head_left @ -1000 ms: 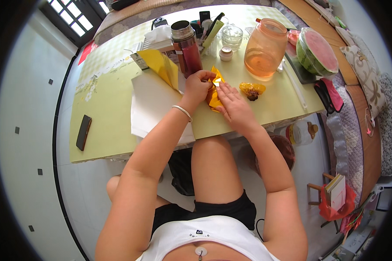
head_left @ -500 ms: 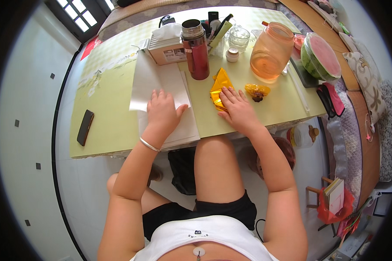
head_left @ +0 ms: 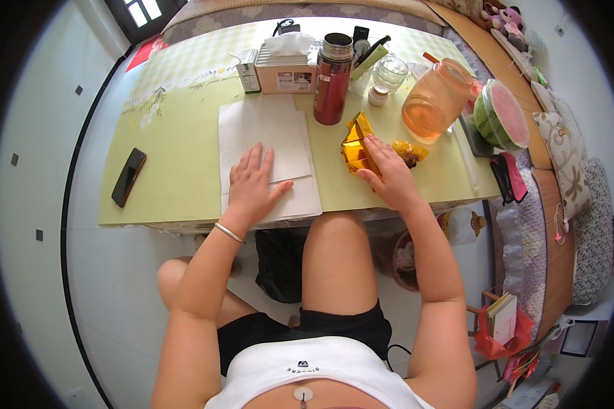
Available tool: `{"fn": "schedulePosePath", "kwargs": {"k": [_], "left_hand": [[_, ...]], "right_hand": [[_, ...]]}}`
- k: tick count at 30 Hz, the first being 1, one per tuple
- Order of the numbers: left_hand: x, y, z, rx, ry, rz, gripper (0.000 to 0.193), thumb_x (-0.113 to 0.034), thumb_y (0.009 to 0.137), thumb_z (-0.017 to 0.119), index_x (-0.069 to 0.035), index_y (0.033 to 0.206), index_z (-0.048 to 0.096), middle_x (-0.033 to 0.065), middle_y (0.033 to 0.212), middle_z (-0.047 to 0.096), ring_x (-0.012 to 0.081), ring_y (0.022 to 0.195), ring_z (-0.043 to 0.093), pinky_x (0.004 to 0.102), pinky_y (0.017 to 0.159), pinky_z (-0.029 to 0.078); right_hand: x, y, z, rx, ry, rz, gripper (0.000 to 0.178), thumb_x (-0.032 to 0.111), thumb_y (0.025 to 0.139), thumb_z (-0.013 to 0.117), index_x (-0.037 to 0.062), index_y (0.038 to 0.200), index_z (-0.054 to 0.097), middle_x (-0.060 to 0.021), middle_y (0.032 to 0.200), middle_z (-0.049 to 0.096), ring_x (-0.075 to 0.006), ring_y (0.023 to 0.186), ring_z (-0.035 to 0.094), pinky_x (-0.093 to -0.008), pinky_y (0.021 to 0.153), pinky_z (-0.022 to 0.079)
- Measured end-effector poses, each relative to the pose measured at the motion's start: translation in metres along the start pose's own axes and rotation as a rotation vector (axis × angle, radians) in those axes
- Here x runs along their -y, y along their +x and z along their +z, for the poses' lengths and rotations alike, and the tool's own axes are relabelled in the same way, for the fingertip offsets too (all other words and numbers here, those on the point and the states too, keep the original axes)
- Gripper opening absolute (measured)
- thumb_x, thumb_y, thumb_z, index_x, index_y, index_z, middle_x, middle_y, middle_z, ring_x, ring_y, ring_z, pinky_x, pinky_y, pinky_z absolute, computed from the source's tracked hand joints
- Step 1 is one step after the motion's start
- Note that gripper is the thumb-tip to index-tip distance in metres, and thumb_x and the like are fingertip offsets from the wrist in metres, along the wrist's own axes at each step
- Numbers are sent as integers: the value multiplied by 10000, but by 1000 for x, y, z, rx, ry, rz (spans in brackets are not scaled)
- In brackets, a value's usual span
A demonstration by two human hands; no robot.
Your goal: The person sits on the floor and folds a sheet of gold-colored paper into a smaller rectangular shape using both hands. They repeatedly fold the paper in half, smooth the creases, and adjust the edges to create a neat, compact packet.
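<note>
Ideally, the spread left hand bears evenly on white paper beneath, the outstretched right hand lightly on gold foil.

Foil right of paper, on table

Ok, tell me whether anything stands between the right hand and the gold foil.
Nothing visible does: the right hand overlaps the right edge of the gold foil. The amber-yellow lump lies on the hand's other side, not between them.
</note>
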State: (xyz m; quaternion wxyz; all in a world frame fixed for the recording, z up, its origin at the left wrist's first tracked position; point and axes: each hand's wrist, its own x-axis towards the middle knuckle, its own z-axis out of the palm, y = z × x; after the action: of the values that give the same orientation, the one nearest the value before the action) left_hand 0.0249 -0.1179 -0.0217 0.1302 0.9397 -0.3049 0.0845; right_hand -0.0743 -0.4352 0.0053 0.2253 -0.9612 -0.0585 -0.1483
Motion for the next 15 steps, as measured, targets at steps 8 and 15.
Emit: {"fn": "schedulePosePath", "kwargs": {"k": [8,15], "left_hand": [[0,0,-3,-10,-40,-30,810,-620,934,595,-63,1510,478,182,1596,389,357,1480,333,506,1183,255],[1,-1,0,-44,-59,-13,802,-601,926,615,-56,1500,488,187,1590,398,347,1478,338,506,1177,265]], "right_hand": [[-5,3,-4,60,3,-1,662,405,1006,617,-17,1494,464,-213,1538,483,-347,1462,415,-453,1217,318],[-12,-6,24,119,-269,-37,627,425,1023,572,-4,1474,499,-200,1550,475,-335,1476,402,-474,1211,324]]}}
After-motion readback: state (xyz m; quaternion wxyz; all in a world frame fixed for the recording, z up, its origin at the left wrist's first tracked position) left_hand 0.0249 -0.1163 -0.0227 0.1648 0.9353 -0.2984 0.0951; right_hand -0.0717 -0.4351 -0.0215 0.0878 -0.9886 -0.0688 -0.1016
